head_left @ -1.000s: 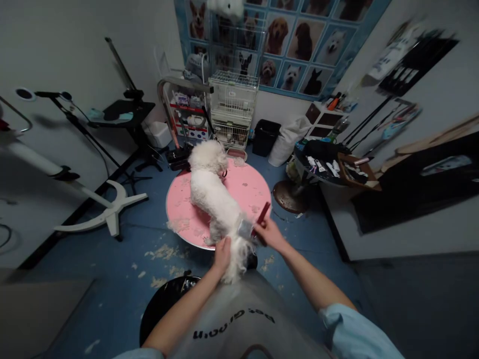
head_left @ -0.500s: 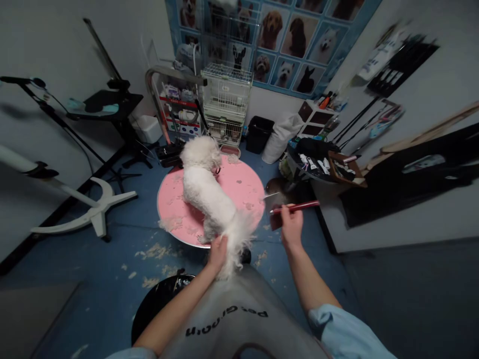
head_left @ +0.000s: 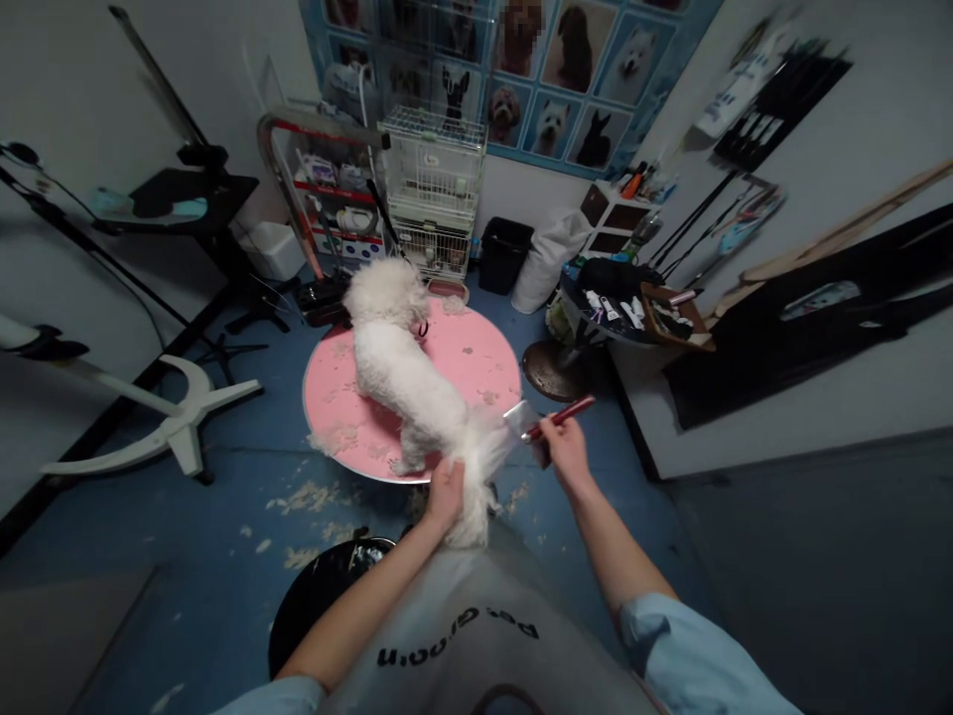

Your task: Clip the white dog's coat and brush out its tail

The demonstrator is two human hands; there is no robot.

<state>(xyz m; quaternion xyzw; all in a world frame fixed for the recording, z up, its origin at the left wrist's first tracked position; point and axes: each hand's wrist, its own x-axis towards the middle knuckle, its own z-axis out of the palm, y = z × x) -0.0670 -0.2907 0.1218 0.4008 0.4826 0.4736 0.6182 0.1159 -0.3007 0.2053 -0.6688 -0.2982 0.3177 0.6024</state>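
Note:
A white curly-coated dog (head_left: 406, 372) stands on a round pink grooming table (head_left: 487, 348), its head toward the far side and its rear toward me. My left hand (head_left: 447, 494) is closed on the long fluffy tail (head_left: 476, 472) at the table's near edge. In my right hand (head_left: 567, 452) is a slicker brush (head_left: 519, 419) with a dark red handle, held between thumb and fingers. The brush's pale flat head meets the right side of the fanned-out tail hair. A dark loop lies by the dog's neck.
Loose fur lies on the table and the blue floor (head_left: 245, 586). A round black container (head_left: 298, 606) stands near my left arm. To the right, a small black table (head_left: 596, 323) holds clippers and a wooden box (head_left: 677, 318). Wire cages (head_left: 432, 189) and a black bin (head_left: 504, 253) stand behind.
My right hand has brought the slicker brush leftward, from apart beside the tail to against its hair. My left hand keeps hold of the tail. The view has shifted slightly.

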